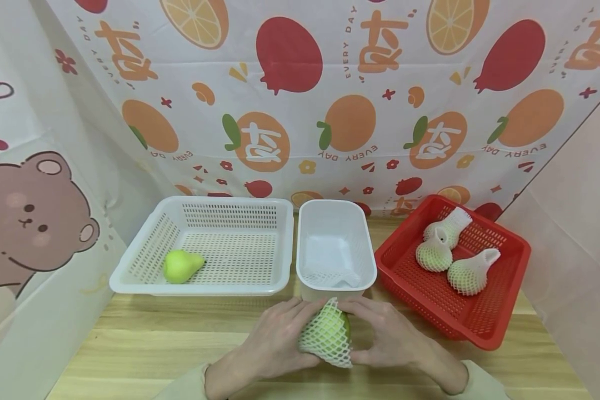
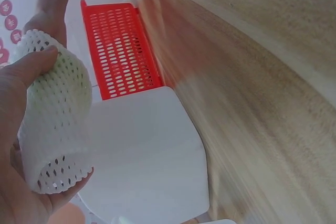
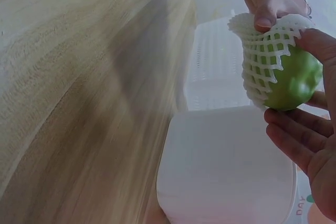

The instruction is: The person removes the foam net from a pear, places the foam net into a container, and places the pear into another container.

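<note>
A green pear sits partly inside a white foam net sleeve, held up between the two hands just in front of the small white bin. My left hand grips the sleeve from its left side, thumb and fingers around it; in the left wrist view the sleeve's loose end gapes. My right hand holds the other side, with its thumb and fingertips on the sleeve's edge and the pear's bare end, as the right wrist view shows.
At the left, a white slotted basket contains one bare yellow-green pear. The white bin in the middle has foam netting inside. A red basket at the right holds three net-wrapped pears. Printed curtains hang behind.
</note>
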A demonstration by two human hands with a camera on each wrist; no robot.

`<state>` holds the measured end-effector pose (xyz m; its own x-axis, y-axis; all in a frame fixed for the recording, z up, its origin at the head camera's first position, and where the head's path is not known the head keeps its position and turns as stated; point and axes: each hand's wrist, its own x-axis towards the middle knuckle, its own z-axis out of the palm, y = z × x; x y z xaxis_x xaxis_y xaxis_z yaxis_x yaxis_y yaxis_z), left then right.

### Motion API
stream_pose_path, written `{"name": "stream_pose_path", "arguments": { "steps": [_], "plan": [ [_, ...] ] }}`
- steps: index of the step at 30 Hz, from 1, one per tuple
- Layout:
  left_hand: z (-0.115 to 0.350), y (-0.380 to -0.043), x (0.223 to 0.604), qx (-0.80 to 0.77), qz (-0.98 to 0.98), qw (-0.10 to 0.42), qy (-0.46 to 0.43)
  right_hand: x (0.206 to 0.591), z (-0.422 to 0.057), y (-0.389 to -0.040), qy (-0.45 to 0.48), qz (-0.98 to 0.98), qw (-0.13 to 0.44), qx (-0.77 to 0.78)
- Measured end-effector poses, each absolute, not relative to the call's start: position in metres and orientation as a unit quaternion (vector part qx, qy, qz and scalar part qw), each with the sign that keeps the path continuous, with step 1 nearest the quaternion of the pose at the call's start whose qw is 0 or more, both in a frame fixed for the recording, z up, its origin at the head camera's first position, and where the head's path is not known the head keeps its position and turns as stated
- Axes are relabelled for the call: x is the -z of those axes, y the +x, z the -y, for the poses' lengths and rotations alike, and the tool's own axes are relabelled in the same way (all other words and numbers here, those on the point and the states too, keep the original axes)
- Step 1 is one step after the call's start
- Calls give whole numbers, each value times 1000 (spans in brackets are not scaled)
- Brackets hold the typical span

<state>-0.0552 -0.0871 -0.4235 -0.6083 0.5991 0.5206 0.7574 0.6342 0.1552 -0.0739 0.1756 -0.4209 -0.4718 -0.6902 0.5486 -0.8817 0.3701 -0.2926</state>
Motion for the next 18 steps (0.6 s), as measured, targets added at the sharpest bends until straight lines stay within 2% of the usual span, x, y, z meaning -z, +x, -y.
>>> {"name": "stream_pose_path", "arguments": {
  "steps": [18],
  "plan": [
    [85, -57, 420, 172, 864, 246, -405, 418, -177, -69, 436, 839, 122, -302]
  ]
}}
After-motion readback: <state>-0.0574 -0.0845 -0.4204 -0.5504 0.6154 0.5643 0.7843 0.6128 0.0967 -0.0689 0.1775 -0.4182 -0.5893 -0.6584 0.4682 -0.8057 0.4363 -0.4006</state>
